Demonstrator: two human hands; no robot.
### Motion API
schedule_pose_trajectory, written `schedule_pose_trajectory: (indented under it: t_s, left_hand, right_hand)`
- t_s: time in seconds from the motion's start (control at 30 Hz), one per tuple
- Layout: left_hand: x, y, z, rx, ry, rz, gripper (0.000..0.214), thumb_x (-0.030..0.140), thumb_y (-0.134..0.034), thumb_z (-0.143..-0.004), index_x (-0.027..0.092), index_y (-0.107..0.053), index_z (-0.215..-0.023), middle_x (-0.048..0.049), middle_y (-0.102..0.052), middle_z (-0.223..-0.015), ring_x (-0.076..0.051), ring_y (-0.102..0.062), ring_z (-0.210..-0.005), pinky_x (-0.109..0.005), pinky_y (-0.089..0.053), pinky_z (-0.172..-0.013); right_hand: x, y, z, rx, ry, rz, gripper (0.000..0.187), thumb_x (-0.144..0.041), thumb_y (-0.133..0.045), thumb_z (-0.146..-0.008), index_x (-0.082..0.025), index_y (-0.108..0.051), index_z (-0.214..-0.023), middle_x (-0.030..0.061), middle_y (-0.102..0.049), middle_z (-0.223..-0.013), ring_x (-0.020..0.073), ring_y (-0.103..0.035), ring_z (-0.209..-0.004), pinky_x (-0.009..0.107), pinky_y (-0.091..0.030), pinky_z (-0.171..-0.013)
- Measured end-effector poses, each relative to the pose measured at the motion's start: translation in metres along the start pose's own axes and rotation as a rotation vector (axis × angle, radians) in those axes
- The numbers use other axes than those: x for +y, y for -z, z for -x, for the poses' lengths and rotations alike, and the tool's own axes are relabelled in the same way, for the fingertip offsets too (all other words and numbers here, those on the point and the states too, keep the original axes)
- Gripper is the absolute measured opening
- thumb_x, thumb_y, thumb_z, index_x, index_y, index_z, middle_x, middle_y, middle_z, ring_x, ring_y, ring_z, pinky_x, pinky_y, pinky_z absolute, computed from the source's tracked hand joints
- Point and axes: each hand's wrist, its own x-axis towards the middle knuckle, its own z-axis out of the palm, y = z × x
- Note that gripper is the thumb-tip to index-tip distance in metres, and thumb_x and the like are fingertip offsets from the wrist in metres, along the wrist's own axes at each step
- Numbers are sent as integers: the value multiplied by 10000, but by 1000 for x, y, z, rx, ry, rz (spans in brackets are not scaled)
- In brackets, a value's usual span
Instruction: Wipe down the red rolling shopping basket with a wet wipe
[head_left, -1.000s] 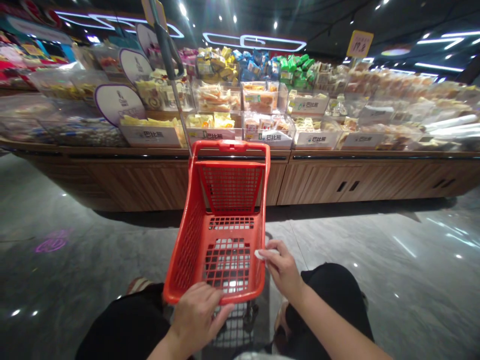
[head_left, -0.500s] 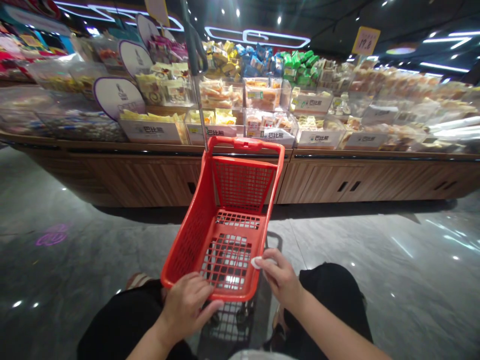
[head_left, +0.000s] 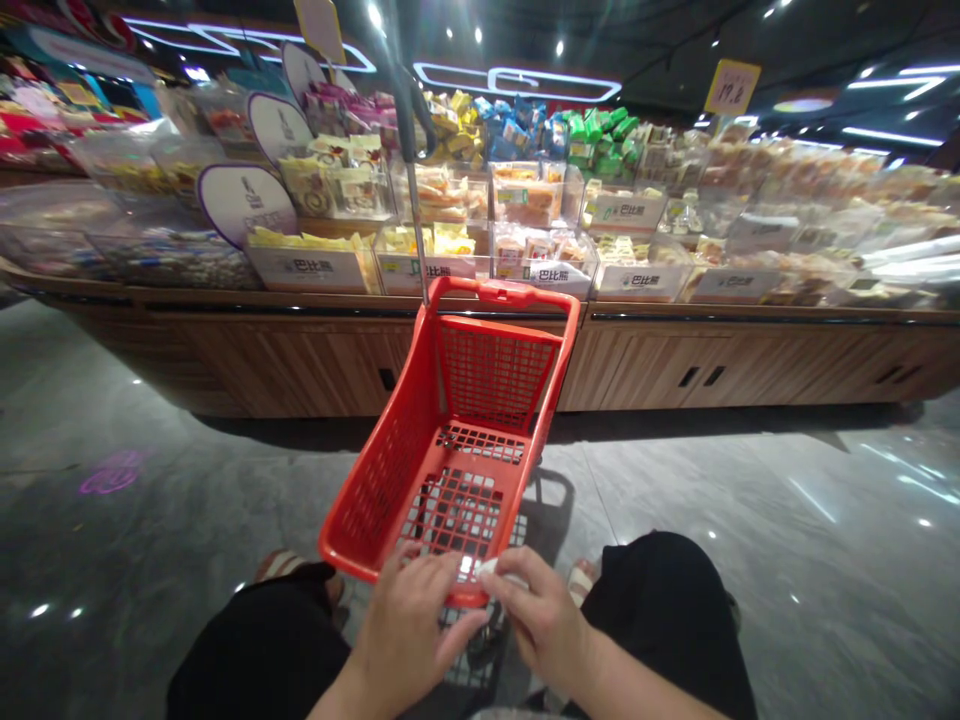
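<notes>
Down at the near rim of a red plastic shopping basket [head_left: 382, 470], the two hands now sit almost together. The right-hand grip [head_left: 536, 620] has come across from the basket's right side to just beside the left-hand grip [head_left: 409, 625], so the small white item [head_left: 499, 572] it pinches between thumb and fingers now sits over the middle of the rim. What that item is, I can't make out. The left-hand grip lies across the rim with its fingers spread; whether it is clenched or only resting, I can't tell.

There is one basket, tilted on a wheeled frame, with one tall handle pole [head_left: 409, 130] rising from it. It stands on a grey stone floor [head_left: 750, 520] before a wooden-fronted desk [head_left: 322, 365] stacked with packaged snacks. Along the desk stand three round-topped signs [head_left: 246, 203] and one yellow price tag [head_left: 732, 87].
</notes>
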Motion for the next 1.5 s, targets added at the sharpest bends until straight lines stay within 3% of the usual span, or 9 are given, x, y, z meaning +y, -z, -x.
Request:
schedule_pose_trajectory:
  t_s: [0.1,0.17,0.3,0.57,0.8,1.03,1.1,1.3,1.5]
  left_hand:
    - [19,-14,-6,-69,56,49,193,405,-595,-789,212,-599,-789,16,-658,-663,-163,-612,-625,-364,-411,-748]
    - [23,-22,-7,-66,51,31,225,371,-563,-822,212,-565,-662,28,-611,-577,-151,-580,-569,-342,-393,-687]
    - [19,-30,-4,7,2,-3,263,327,-525,-852,206,-540,-619,29,-581,-550,-138,-555,-563,-333,-374,-698]
    - [9,-23,3,79,-67,50,190,271,-539,-833,208,-546,-654,41,-568,-554,-126,-528,-552,-324,-373,-717]
    - [-4,-8,12,130,-84,57,204,312,-552,-830,201,-585,-662,25,-595,-565,-131,-559,-584,-324,-415,-759]
    - [-19,6,20,92,-120,55,195,314,-535,-829,210,-595,-675,19,-593,-580,-119,-563,-573,-312,-462,-754]
    - [-23,7,22,74,-129,62,201,314,-527,-831,212,-592,-670,20,-586,-570,-117,-560,-566,-310,-468,-754]
    - [-25,8,25,67,-139,85,199,309,-548,-819,205,-563,-649,20,-575,-568,-114,-549,-558,-305,-464,-737]
    - [-22,14,30,84,-154,116,162,275,-549,-808,207,-555,-661,20,-579,-572,-116,-540,-558,-307,-449,-748]
  right_hand:
    - [13,6,-9,13,-1,14,387,-125,-452,-868,-188,-536,-1241,117,-549,-1039,213,-557,-935,333,-523,-780]
    - [28,12,-18,75,-10,67,399,-102,-438,-869,-208,-542,-1240,112,-539,-1053,211,-557,-946,336,-523,-782]
    - [48,20,-30,235,-39,134,433,-58,-424,-866,-243,-555,-1234,99,-524,-1067,207,-553,-982,341,-518,-803]
    - [6,1,-3,-59,15,8,463,-57,-439,-833,-182,-513,-1272,115,-535,-1051,211,-540,-954,332,-515,-789]
    - [55,23,-52,214,-88,132,363,-66,-419,-874,-220,-604,-1146,89,-507,-1028,186,-556,-906,329,-513,-778]
    - [7,-1,-38,-24,-34,85,452,-41,-424,-817,-185,-536,-1230,105,-524,-1034,205,-537,-935,321,-503,-780]
    - [9,-1,-40,-33,-28,104,427,-46,-430,-818,-180,-556,-1203,101,-532,-1017,200,-541,-905,314,-502,-757]
    - [53,21,-71,170,-127,199,308,-81,-421,-868,-195,-631,-1063,88,-523,-1000,191,-544,-906,340,-494,-794]
    - [10,6,-50,-25,-82,162,412,-38,-431,-796,-195,-573,-1150,89,-527,-986,201,-534,-900,313,-496,-757]
